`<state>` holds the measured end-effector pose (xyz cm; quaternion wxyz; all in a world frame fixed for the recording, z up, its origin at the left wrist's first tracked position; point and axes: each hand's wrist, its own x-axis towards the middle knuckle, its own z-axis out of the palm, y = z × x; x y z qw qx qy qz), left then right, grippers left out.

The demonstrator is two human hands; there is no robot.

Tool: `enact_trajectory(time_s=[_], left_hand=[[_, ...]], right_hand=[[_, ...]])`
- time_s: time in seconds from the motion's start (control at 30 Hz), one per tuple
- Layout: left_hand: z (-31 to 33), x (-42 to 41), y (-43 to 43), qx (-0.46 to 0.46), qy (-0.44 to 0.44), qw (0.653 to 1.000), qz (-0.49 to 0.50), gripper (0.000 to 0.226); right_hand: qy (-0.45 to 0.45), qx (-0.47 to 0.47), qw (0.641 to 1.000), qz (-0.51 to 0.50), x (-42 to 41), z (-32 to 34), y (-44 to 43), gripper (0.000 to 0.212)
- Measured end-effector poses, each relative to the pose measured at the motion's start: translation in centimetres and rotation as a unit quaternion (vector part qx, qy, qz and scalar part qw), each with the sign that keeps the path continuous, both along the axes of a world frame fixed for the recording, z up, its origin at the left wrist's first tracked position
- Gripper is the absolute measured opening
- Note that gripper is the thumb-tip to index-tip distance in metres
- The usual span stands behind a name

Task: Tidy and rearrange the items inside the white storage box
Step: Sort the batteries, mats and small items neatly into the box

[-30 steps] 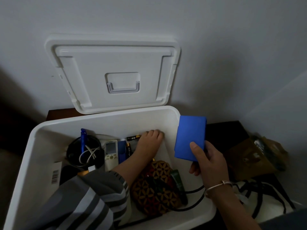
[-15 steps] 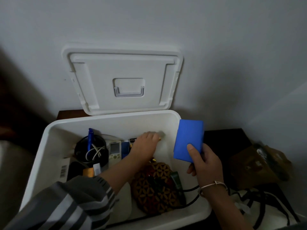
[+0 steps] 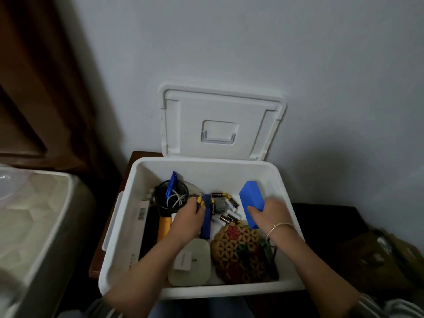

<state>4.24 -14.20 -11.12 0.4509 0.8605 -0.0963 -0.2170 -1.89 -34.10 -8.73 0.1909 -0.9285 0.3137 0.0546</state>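
- White storage box (image 3: 125, 216) stands open on a dark wooden surface (image 3: 95, 265). Its lid (image 3: 220, 106) leans upright against the wall behind the far rim.
- Right hand (image 3: 273, 214), with a bracelet (image 3: 278, 226) at the wrist, is inside the box on the right side. Its fingers grasp a blue rectangular block (image 3: 250, 198), thumb on the near face. The block is tilted, far end raised, close to the right wall.
- Left hand (image 3: 187, 222) is inside the box left of centre, back of the hand up, fingers curled downward just beside a black cup (image 3: 160, 203). Whether they grasp anything cannot be told; small yellow-tipped pieces show at the fingertips.
- The black cup sits in the far-left area and holds 1 blue pen (image 3: 171, 187) and a white cable (image 3: 176, 199).
- Narrow blue bar (image 3: 206, 221) lies lengthwise against the right edge of the left hand.
- Loose batteries (image 3: 227, 204), several, lie scattered on the box floor between the 2 hands.
- Woven patterned mat (image 3: 238, 255), red, green and tan, lies in the near-right part, below the right wrist.
- Pale rounded pad (image 3: 195, 265) with a white label lies at near centre, just beside the mat.
- Orange-handled item (image 3: 164, 226) and a white pack with a barcode (image 3: 142, 213) lie towards the left wall; what each is cannot be told.
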Motion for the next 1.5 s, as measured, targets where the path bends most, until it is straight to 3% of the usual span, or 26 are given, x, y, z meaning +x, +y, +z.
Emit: enact_trajectory(time_s=[0.13, 0.23, 0.4, 0.77, 1.0, 1.13, 1.23, 1.43, 1.5], left_hand=[[-0.2, 0.6, 0.3, -0.01, -0.006, 1.0, 0.014, 0.017], [-0.4, 0.8, 0.3, 0.008, -0.006, 1.0, 0.003, 0.015], [-0.3, 0.6, 0.2, 0.002, 0.001, 1.0, -0.023, 0.014], [-0.1, 0.3, -0.2, 0.028, -0.038, 0.997, -0.061, 0.02], [-0.3, 0.6, 0.1, 0.034, -0.019, 0.997, -0.061, 0.013], [-0.5, 0.8, -0.1, 0.036, -0.021, 0.998, -0.048, 0.014], [-0.7, 0.9, 0.0, 0.041, -0.02, 0.998, -0.033, 0.014], [-1.2, 1.1, 0.2, 0.065, -0.031, 0.997, -0.024, 0.013], [-1.3, 1.2, 0.2, 0.068, -0.037, 0.997, -0.025, 0.015]], right_hand=[[0.082, -0.03, 0.996, -0.001, 2.5, -1.6, 0.4, 0.035], [0.131, -0.037, 0.99, -0.022, 3.4, -2.6, 0.4, 0.045], [0.163, -0.052, 0.985, -0.032, 4.4, -3.3, 0.2, 0.045], [0.199, -0.062, 0.978, -0.018, 4.7, -4.7, 0.4, 0.04], [0.205, -0.128, 0.97, -0.004, 4.6, -3.5, 0.2, 0.036], [0.166, -0.083, 0.982, -0.028, 4.3, -3.0, -0.2, 0.034], [0.195, -0.048, 0.979, -0.03, 4.2, -2.5, 0.2, 0.04], [0.169, -0.092, 0.981, 0.028, 3.3, -2.4, 0.9, 0.03], [0.201, -0.12, 0.971, 0.046, 3.5, -2.5, 0.6, 0.039]])
